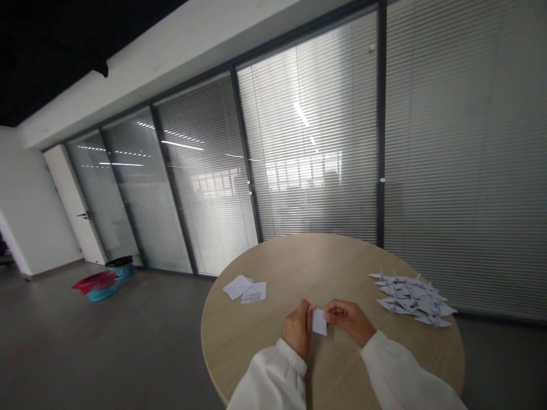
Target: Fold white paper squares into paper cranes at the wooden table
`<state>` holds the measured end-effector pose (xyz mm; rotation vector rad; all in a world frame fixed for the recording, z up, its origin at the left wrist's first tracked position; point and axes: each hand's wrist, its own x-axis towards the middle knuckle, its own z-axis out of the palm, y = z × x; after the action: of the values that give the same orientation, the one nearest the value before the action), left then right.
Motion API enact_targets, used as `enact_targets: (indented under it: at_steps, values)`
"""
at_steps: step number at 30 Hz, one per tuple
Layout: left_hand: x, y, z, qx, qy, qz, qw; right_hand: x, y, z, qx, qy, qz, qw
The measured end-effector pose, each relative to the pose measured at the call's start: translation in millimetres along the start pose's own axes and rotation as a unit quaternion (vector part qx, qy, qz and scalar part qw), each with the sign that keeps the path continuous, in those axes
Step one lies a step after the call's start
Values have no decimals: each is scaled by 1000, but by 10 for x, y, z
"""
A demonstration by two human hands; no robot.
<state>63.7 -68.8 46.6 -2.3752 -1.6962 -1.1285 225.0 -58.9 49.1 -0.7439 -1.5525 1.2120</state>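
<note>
A small white piece of paper (319, 323) is held between my two hands over the front middle of the round table. My left hand (297, 327) pinches its left edge, fingers curled. At the upper right corner, the thumb and fingertips of my right hand (349, 320) close on the same paper. Whether the paper is folded in layers, I cannot tell. Off to the right lies a heap of folded white paper figures (414, 299) with pointed ends. Several flat paper sheets (253, 292), one with print on it, lie to the left of my hands.
The round wooden table (311, 259) stands near a glass partition with blinds (311, 125). On the grey floor at left are a blue basket with a red liner (100, 287) and another with a dark liner (122, 267). A white door (77, 205) is farther back.
</note>
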Motion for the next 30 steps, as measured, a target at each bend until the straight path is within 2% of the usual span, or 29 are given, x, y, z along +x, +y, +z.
enact_targets:
  at_steps: [4,11,14,17,19,23,27,30]
  values:
    - [25,-13,3,22,-27,-46,998,1,-7,-8,0,16,-5,1000]
    - [39,9,7,130,-53,-61,988,3,-5,-6,-20,11,10,1000]
    - [35,21,5,129,-57,-67,988,6,0,-6,-23,8,10,1000]
    - [38,13,-7,78,-50,-86,992,9,11,-19,-46,28,-9,998]
    - [44,-1,-17,21,-33,-101,994,5,17,-30,-103,77,-34,991]
    - [54,-26,-13,-89,0,-84,992,-21,21,-32,-264,160,-116,944]
    - [65,-35,38,-239,-46,-86,966,-37,30,-6,-337,163,-194,907]
    - [76,-45,78,-337,-61,-104,934,-34,35,7,-339,141,-208,907]
